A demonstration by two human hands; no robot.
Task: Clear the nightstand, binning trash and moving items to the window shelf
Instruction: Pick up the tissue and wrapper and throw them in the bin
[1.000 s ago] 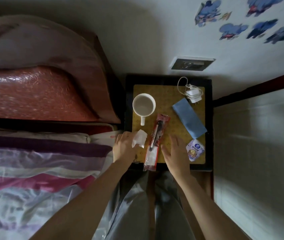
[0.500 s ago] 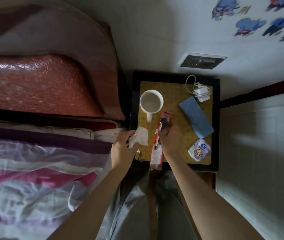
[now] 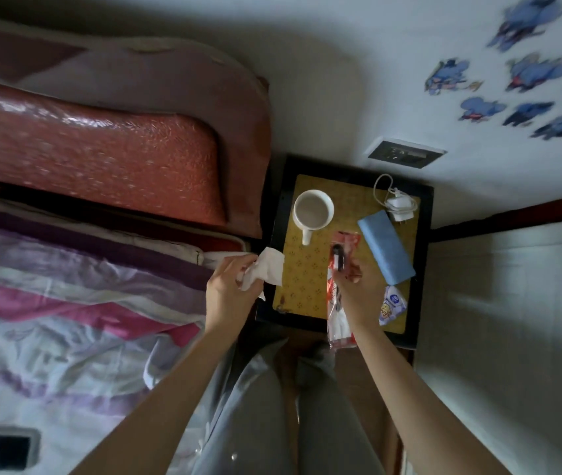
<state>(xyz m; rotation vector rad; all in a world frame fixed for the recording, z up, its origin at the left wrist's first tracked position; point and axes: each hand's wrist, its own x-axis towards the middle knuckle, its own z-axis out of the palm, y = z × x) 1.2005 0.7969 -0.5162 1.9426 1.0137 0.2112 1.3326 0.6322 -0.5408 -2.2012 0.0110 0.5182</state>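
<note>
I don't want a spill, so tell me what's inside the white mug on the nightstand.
The white mug stands upright on the nightstand, and its inside looks pale beige. Whether that is leftover drink or a shaded, empty bottom cannot be told from above.

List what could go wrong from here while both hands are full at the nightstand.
1. The right hand grips the long red-and-clear wrapper near its top; the loose lower end hangs past the nightstand edge and may spill anything still inside.
2. The white mug stands just beyond the wrapper; a sweeping lift might knock it.
3. The left hand pinches the tissue at one end only, so it could slip out over the bed.
</note>
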